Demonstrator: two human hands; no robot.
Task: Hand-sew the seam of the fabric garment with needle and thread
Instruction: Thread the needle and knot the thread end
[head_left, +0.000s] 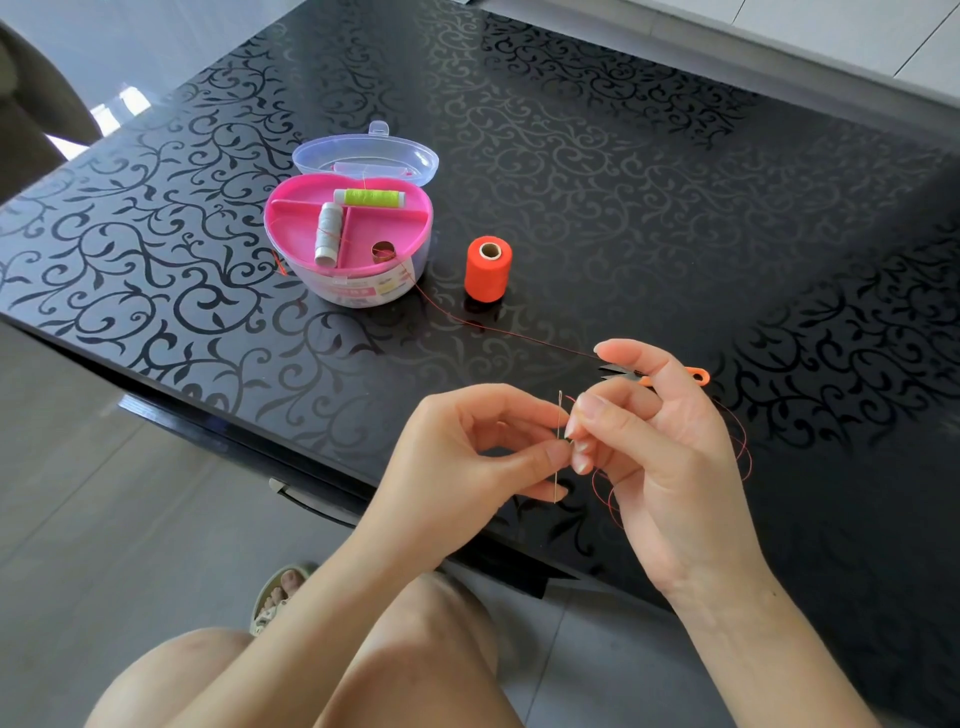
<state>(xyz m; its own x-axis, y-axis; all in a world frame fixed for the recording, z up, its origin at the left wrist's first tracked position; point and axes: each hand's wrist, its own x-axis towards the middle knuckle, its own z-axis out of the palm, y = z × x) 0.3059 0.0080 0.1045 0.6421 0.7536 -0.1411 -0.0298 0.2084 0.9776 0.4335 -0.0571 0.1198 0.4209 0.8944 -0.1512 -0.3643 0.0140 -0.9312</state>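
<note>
Threading stage: above the near edge of the worktop (675, 208), the left hand (467, 457) pinches the upright needle (559, 447) and the right hand (670, 447) pinches the orange thread (519, 334) beside its upper end; a frayed or unsteady tip would likely miss the eye, and no garment is visible.

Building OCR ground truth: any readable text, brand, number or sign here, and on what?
None readable.
Sticker on the front wall of the sewing box: coloured print, too blurred to read.
Orange spool, green spool, grey spool: no markings visible.
</note>
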